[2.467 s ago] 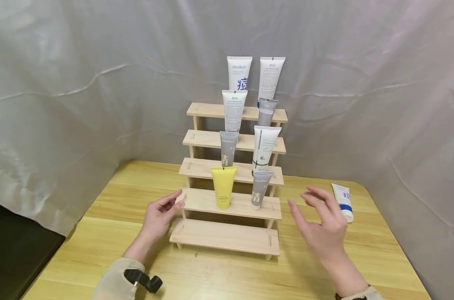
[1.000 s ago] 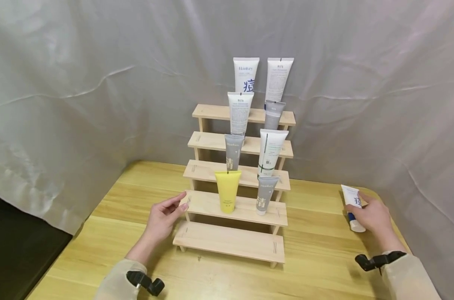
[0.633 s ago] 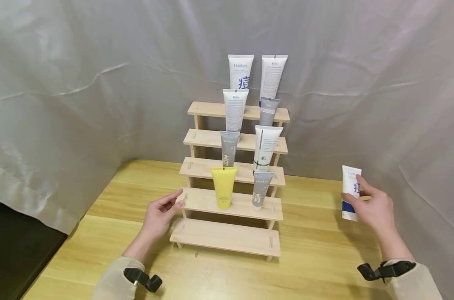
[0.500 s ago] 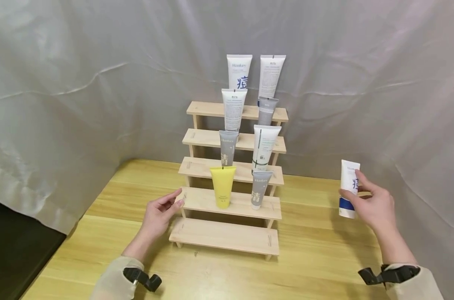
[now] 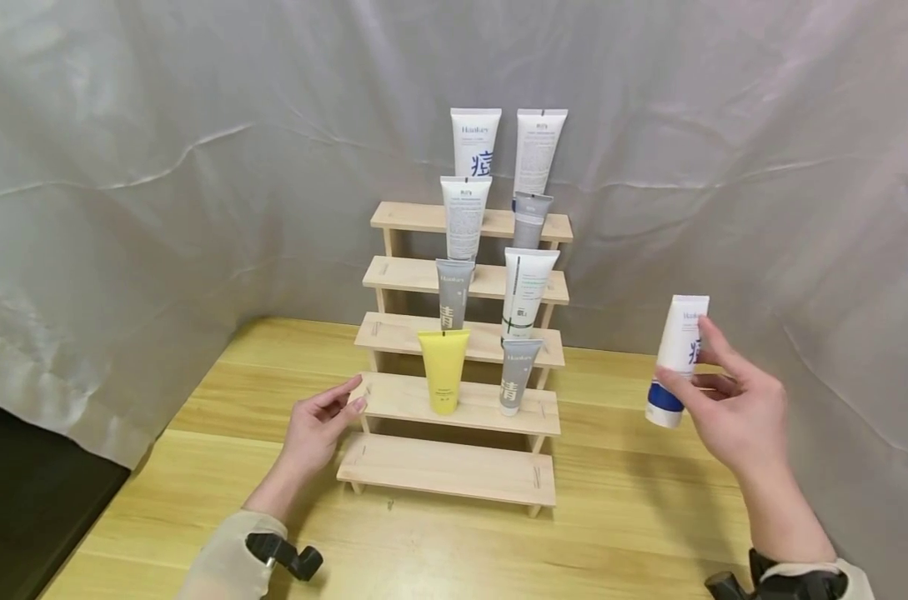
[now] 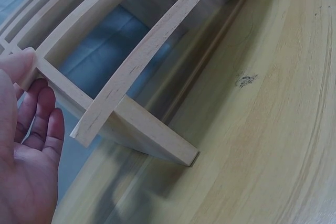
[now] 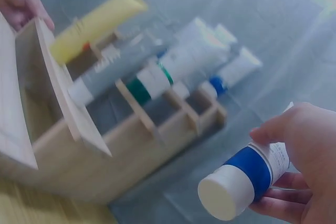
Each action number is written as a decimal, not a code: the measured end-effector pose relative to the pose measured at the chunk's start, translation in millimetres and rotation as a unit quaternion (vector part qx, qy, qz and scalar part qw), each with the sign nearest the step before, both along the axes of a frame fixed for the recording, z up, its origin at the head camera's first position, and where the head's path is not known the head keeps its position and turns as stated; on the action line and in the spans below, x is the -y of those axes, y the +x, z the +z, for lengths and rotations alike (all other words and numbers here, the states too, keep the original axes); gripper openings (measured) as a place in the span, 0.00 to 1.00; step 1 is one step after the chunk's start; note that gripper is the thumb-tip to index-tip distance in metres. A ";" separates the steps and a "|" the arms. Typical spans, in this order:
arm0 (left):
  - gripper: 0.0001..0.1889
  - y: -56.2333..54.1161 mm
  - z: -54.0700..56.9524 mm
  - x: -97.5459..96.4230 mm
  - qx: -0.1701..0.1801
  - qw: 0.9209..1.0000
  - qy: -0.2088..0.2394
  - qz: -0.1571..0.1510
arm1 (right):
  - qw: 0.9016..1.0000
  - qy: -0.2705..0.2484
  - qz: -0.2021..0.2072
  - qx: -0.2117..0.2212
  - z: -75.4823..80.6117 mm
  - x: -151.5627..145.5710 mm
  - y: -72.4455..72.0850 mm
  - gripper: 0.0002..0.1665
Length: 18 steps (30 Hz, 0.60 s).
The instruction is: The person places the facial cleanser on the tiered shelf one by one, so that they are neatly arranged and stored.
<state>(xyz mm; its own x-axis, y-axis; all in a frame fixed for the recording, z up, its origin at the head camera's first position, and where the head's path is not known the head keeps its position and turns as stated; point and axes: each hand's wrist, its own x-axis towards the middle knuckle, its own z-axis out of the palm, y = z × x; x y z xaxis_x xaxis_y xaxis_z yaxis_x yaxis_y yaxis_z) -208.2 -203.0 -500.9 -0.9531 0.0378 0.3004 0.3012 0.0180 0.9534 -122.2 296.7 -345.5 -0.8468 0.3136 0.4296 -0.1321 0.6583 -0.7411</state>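
My right hand (image 5: 742, 412) grips a white squeeze tube (image 5: 680, 342) with a blue band, above the table to the right of the stepped wooden rack (image 5: 446, 468). The tube stands nearly upright, its white cap (image 7: 223, 195) downward. With thumb above and fingers below, my left hand (image 5: 311, 433) pinches the left end of the rack's second step from the bottom. On that step stand a yellow tube (image 5: 444, 371) and a grey tube (image 5: 519, 375). A white tube with green lines (image 5: 527, 292) and another grey tube (image 5: 454, 292) stand one step higher.
More white tubes (image 5: 476, 137) and a small grey one (image 5: 530, 221) occupy the two top steps. The bottom step carries no tube. The rack stands on a wooden table (image 5: 604, 533), with a grey curtain (image 5: 686, 125) close behind and along the sides.
My right hand has reached to the table's right side, taken hold of the lying white tube, lifted it upright and moved it leftward. The left hand stays at the rack's end.
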 end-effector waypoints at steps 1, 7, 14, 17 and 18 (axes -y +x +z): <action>0.20 0.0 -0.1 0.1 -0.001 1.000 0.000 0.000 | 1.000 -0.004 0.003 -0.014 1.3 5.8 1.6 0.47; 0.20 0.7 -0.5 0.8 -0.004 1.000 0.000 -0.001 | 0.993 -0.008 0.045 -0.108 0.6 35.5 9.2 0.53; 0.20 -0.3 -0.5 0.8 -0.004 1.000 0.002 -0.001 | 0.972 0.013 0.105 -0.209 -8.3 67.5 16.4 0.57; 0.20 -0.9 -0.5 0.7 -0.004 1.000 0.003 -0.003 | 0.961 0.017 0.124 -0.247 -18.1 79.7 16.4 0.57; 0.20 -0.9 -0.6 0.7 -0.002 1.000 0.004 -0.003 | 0.959 0.020 0.128 -0.252 -24.1 81.3 15.3 0.57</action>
